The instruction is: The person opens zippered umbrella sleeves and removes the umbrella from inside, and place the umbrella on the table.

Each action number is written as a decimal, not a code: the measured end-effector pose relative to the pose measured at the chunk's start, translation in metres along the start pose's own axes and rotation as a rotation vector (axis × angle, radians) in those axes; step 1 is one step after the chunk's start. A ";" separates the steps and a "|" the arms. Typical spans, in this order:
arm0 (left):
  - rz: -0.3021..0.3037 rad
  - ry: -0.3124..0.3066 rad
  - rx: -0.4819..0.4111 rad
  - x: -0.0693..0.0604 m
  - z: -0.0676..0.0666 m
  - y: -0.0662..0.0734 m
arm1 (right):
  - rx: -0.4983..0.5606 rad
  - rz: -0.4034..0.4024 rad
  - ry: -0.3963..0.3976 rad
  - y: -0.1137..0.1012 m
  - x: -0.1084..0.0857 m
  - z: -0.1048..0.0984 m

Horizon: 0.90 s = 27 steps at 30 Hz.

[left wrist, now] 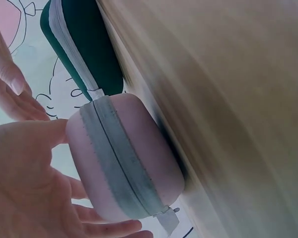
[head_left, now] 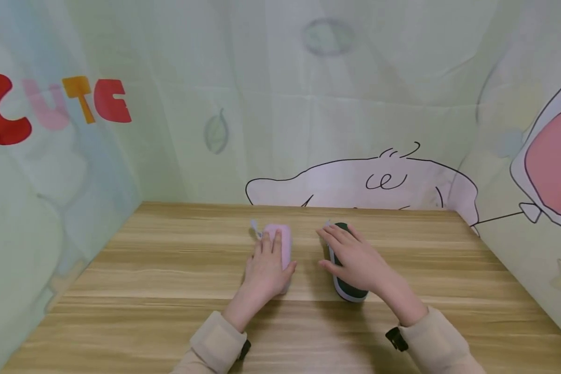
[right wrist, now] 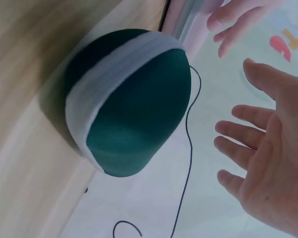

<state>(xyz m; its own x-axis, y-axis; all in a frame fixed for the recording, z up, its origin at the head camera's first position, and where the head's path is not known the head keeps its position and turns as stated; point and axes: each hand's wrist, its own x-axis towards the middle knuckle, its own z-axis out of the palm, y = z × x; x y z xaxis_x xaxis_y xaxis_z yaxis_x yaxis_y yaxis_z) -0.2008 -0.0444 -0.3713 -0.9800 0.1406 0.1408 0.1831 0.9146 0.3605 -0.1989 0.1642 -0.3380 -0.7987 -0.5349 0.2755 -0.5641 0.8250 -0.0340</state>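
A pink zip case (head_left: 286,246) with a grey zipper band (left wrist: 111,153) lies lengthwise on the table. My left hand (head_left: 265,272) rests over its top, fingers extended along it and thumb at its right side. To the right lies a dark green zip case (right wrist: 149,99) with a pale zipper band (right wrist: 97,84). Over this one my right hand (head_left: 357,262) is spread with relaxed fingers; the right wrist view shows a gap between the palm and the case. Both cases look zipped closed. My left hand hides part of the pink case's top.
The wood-grain table (head_left: 177,301) runs back to a printed cloth backdrop (head_left: 271,104). Cloth walls also stand at left and right. A small pale tab (head_left: 254,226) sticks out at the pink case's far left corner.
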 end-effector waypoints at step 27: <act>-0.096 -0.045 0.001 0.014 0.003 0.004 | 0.053 -0.030 -0.183 -0.011 0.051 -0.017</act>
<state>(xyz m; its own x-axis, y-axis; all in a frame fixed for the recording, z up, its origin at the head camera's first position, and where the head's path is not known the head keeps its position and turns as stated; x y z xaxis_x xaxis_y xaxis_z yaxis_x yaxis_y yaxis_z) -0.2139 -0.0382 -0.3704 -0.9955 0.0692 0.0640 0.0881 0.9251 0.3693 -0.2302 0.1308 -0.3076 -0.8031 -0.5877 0.0979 -0.5950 0.7996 -0.0806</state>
